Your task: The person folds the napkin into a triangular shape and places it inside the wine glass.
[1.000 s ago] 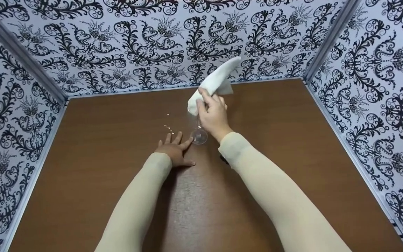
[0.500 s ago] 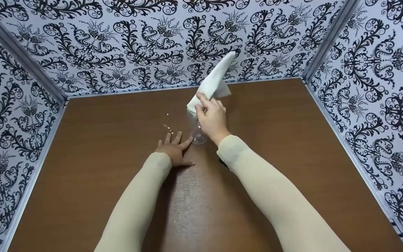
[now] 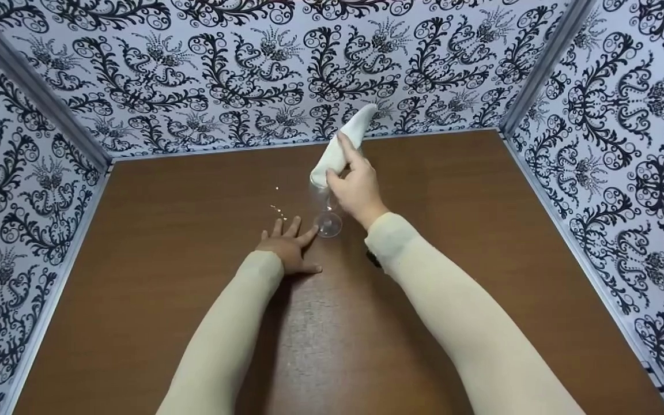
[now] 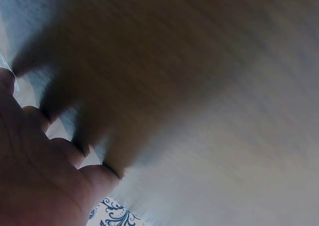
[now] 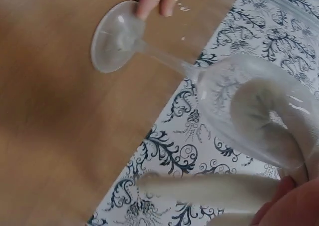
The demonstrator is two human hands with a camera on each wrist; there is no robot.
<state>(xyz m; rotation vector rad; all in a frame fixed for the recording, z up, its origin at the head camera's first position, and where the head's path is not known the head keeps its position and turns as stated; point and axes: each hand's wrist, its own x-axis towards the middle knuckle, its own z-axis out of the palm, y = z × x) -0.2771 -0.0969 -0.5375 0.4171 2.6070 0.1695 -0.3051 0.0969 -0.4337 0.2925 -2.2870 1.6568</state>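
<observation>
A: Starting from the left, what do you see?

B: The left hand (image 3: 287,249) lies flat on the brown table (image 3: 165,276), fingers straight and spread, holding nothing. Its fingertips touch the foot of one clear wine glass (image 3: 326,216), just to its right. The left wrist view shows only a blurred palm (image 4: 35,176) pressed on the wood; the glass does not appear there.

A: And the glass itself?

B: It stands upright near the middle of the table, a little toward the back wall. In the head view its bowl is mostly hidden behind the right hand. The right wrist view shows more: the round foot (image 5: 115,36), the thin stem and the bowl, with a white cloth (image 5: 269,126) pushed inside it. Two fingertips of the left hand (image 5: 157,1) touch the foot there.

A: What is the right hand doing?

B: The right hand (image 3: 358,184) has its grip closed around the white cloth (image 3: 340,147), thumb and fingers curled on it above the glass. The free end of the cloth points up toward the wall.

A: How many things in total? Any writing?

B: One glass, one cloth, two hands, both arms in cream sleeves (image 3: 459,323). I can find no readable label or brand. A few small bright specks (image 3: 277,208) lie on the table left of the glass. Three walls with black and white ornament wallpaper (image 3: 251,69) surround the table.
</observation>
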